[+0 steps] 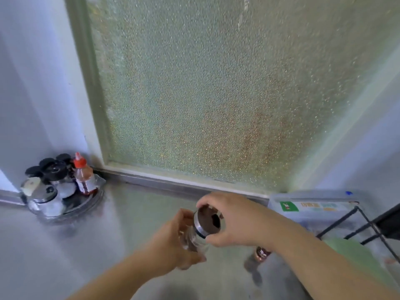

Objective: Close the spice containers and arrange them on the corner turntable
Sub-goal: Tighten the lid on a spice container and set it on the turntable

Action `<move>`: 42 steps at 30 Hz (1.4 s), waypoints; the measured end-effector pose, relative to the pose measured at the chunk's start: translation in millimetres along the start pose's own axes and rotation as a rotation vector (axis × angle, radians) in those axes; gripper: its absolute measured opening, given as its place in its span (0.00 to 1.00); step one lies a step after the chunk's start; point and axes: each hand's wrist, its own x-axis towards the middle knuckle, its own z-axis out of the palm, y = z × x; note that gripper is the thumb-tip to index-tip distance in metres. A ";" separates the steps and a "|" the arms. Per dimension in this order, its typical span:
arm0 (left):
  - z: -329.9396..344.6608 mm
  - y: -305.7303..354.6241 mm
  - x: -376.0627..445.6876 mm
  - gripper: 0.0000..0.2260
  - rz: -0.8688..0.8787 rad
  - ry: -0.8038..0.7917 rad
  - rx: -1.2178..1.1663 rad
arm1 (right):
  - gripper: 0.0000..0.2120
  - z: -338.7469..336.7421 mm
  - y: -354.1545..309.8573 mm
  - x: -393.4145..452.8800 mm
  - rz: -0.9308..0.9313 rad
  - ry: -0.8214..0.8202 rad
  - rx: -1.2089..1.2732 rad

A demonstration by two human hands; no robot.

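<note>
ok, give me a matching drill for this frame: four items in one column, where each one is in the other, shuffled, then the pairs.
Items:
1. glass jar
2. jar lid
3. red-capped bottle
4. small brown bottle

Places:
A. under the right hand's fingers, at the jar's mouth
B. standing on the counter below the right forearm
C. gripped in the left hand
D. on the corner turntable among black-lidded shakers

Pairs: 1-C, 2-A, 3-D, 4-B
</note>
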 end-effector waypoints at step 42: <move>-42.6 68.9 -17.8 0.29 0.120 0.117 0.147 | 0.23 -38.6 -52.9 12.3 0.126 0.044 -0.148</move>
